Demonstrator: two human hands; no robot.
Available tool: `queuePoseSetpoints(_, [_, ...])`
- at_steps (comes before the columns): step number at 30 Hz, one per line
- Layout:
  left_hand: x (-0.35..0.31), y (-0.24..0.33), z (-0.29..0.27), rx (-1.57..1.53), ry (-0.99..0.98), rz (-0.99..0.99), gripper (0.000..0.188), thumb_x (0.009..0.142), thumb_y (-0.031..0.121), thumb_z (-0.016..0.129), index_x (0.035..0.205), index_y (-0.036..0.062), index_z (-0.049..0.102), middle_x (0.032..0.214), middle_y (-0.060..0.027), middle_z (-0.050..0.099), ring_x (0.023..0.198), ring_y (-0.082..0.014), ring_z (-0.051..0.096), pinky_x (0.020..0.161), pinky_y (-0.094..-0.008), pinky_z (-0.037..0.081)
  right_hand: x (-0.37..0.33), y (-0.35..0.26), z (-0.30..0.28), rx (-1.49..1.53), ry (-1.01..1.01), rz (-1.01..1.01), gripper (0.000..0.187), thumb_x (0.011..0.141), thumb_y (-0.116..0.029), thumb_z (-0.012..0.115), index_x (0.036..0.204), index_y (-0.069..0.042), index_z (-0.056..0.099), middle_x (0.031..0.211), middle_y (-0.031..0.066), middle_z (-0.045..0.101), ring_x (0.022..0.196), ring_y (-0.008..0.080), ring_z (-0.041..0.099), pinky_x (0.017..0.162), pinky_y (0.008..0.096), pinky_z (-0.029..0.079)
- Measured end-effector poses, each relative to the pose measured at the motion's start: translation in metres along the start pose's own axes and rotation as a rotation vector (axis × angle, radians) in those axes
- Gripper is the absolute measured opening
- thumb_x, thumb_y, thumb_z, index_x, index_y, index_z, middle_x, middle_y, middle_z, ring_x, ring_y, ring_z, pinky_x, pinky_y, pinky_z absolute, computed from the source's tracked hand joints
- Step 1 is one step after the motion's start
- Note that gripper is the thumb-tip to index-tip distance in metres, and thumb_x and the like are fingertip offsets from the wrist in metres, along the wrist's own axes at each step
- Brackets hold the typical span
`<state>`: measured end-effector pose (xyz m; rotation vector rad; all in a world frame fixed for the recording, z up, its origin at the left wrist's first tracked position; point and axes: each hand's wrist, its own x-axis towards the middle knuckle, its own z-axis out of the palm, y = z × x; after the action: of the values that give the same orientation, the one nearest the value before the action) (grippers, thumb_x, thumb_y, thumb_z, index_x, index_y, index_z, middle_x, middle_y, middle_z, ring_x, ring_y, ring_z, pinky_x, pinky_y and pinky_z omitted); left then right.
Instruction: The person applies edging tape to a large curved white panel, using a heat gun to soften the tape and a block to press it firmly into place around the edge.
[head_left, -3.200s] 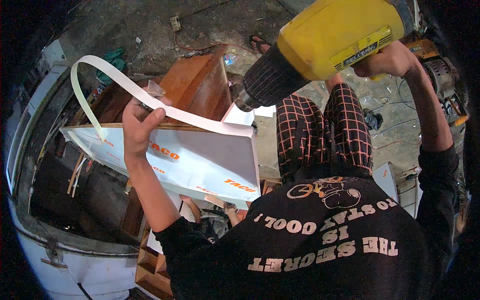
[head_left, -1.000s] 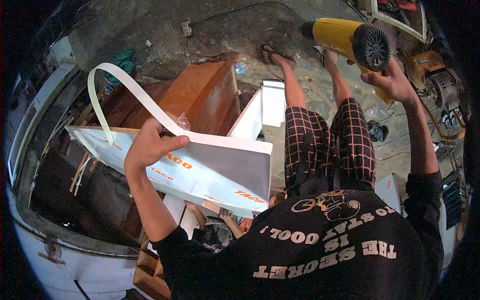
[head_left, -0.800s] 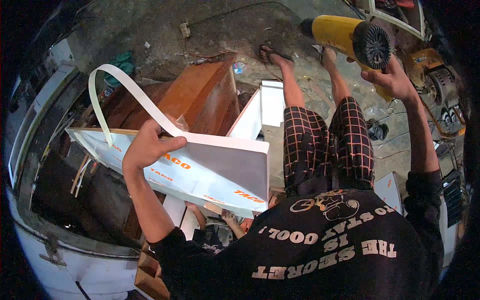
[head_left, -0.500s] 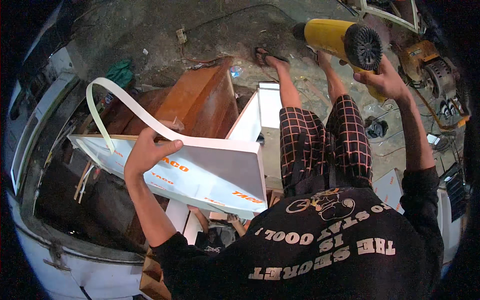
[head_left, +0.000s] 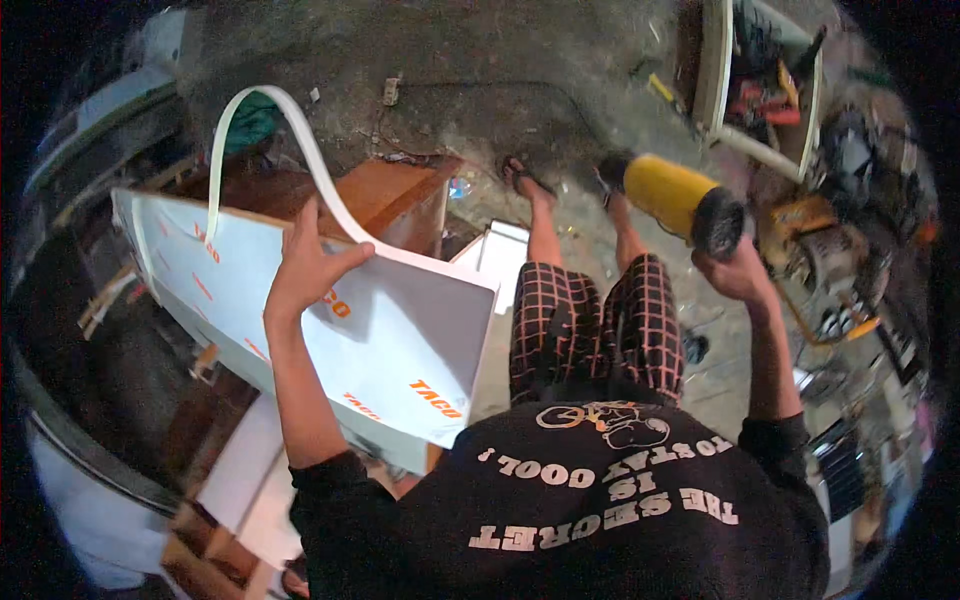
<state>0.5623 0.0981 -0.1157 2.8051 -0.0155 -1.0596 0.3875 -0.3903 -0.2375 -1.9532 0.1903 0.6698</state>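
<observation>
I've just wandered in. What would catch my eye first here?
Probably the yellow-and-black gun-shaped tool in the person's right hand, at right of centre. On the left, a pale strip arches in a tall loop above a white panel with orange print, the left hand at the panel's upper edge. Lower centre, the black shirt bears big pale lettering.
</observation>
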Motion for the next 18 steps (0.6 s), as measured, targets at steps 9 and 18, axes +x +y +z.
queuePoseSetpoints(9, [-0.026, -0.021, 0.082, -0.236, 0.555, -0.009, 0.086, 0.071, 0.021, 0.068, 0.144, 0.0031, 0.028, 0.130, -0.0292, 0.050, 0.124, -0.0428, 0.043, 0.104, -0.0493, 0.032, -0.050, 0.007, 0.002, 0.247, 0.094, 0.109, 0.028, 0.086, -0.021, 0.070, 0.105, -0.002, 0.062, 0.096, 0.0044, 0.065, 0.086, 0.0169, 0.059, 0.073, 0.0331, 0.048])
queuePoseSetpoints(18, [-0.046, -0.019, 0.104, -0.494, 0.826, 0.059, 0.089, 0.068, 0.021, 0.066, 0.146, 0.0074, 0.026, 0.140, -0.0240, 0.041, 0.136, -0.0389, 0.031, 0.114, -0.0604, 0.007, -0.085, -0.105, -0.072, 0.673, 0.544, -0.250, 0.031, 0.090, -0.014, 0.064, 0.117, -0.001, 0.054, 0.107, 0.0071, 0.061, 0.093, 0.0198, 0.061, 0.077, 0.0346, 0.050])
